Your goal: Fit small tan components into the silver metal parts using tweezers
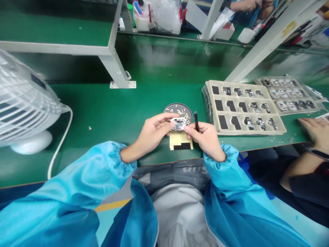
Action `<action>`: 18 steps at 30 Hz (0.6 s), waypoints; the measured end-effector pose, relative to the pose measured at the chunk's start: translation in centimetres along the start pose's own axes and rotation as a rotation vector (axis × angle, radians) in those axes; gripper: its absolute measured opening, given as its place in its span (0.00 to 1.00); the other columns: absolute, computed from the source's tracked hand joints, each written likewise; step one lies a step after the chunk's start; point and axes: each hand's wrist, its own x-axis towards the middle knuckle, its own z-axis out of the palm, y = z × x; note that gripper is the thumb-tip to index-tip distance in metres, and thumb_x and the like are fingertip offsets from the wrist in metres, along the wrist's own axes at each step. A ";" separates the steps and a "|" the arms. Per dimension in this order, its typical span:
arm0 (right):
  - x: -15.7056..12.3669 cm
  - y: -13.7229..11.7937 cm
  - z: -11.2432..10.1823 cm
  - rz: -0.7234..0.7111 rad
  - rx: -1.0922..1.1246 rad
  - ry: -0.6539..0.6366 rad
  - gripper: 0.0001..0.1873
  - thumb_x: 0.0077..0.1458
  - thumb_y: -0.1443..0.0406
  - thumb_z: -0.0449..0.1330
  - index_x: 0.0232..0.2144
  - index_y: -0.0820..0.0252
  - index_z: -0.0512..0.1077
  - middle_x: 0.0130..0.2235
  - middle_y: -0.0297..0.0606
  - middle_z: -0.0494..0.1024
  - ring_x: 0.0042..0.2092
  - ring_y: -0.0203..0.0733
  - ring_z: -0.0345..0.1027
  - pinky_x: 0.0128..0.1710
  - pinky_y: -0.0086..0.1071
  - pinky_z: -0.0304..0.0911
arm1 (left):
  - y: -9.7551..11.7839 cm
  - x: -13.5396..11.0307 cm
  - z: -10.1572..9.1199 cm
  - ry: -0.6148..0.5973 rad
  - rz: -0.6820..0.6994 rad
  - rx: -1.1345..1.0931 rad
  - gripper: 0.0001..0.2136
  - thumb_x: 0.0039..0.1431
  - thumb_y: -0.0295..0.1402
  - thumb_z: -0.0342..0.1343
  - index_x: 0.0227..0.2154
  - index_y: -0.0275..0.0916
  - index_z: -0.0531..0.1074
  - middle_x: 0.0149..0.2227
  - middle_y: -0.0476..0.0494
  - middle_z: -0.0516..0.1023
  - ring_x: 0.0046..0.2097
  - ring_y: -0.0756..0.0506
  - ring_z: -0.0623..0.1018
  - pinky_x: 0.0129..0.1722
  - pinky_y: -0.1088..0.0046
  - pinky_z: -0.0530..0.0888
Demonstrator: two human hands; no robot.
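head view: two hands pinch a small part over the green bench

head view, starting far left: a white desk fan (23, 103) sits on the green bench (115, 113), its cord (60, 140) trailing toward the near edge. moving in, the left hand (151, 135) comes up out of a blue sleeve (77, 192), thumb and fingers pressed together on the left end of a small silvery part (178, 124). dead centre now: that part hangs between both hands, just above a yellow card with a black patch (180, 141) and in front of a round perforated disc (178, 111). its long axis runs left to right, hand to hand, so each hand has one end and neither is clearly the nearer. the right hand (207, 139) pinches the right end with its fingertips, and a slim black stick tool (196, 120) stands upright, tucked in the same hand, tip pointing away from the body. further right, a beige tray (244, 106) has dark pads in its left pockets and small metal parts in the rest; a second tray (289, 94) lies beyond it, blurred. far right edge: another person's hand (315, 132) rests on the bench.
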 end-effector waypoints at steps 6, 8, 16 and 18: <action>0.0 -0.1 -0.1 0.031 0.052 -0.005 0.23 0.54 0.46 0.72 0.27 0.60 0.79 0.23 0.34 0.75 0.22 0.31 0.54 0.21 0.29 0.46 | -0.4 -0.3 0.3 -0.056 0.026 0.033 0.21 0.57 0.34 0.69 0.53 0.34 0.79 0.50 0.36 0.84 0.43 0.45 0.82 0.40 0.73 0.77; 0.1 -0.1 -0.1 0.032 0.053 -0.006 0.23 0.54 0.46 0.72 0.26 0.60 0.79 0.23 0.33 0.75 0.22 0.31 0.54 0.20 0.29 0.46 | -0.5 -0.4 0.4 -0.055 0.038 0.058 0.22 0.56 0.33 0.70 0.53 0.35 0.78 0.49 0.36 0.84 0.43 0.46 0.82 0.38 0.75 0.76; 0.1 0.0 0.1 0.033 0.060 -0.005 0.22 0.53 0.46 0.72 0.28 0.60 0.80 0.23 0.33 0.74 0.23 0.31 0.54 0.21 0.29 0.47 | -0.7 -0.4 0.4 -0.035 0.063 0.142 0.22 0.56 0.33 0.69 0.54 0.36 0.79 0.47 0.38 0.84 0.40 0.47 0.81 0.37 0.74 0.76; 0.1 0.0 0.1 0.027 0.059 0.004 0.22 0.52 0.47 0.73 0.30 0.60 0.80 0.24 0.33 0.75 0.23 0.31 0.54 0.21 0.29 0.47 | -0.8 -0.4 0.3 -0.036 0.067 0.142 0.22 0.57 0.34 0.69 0.54 0.36 0.79 0.47 0.38 0.84 0.40 0.47 0.81 0.37 0.74 0.76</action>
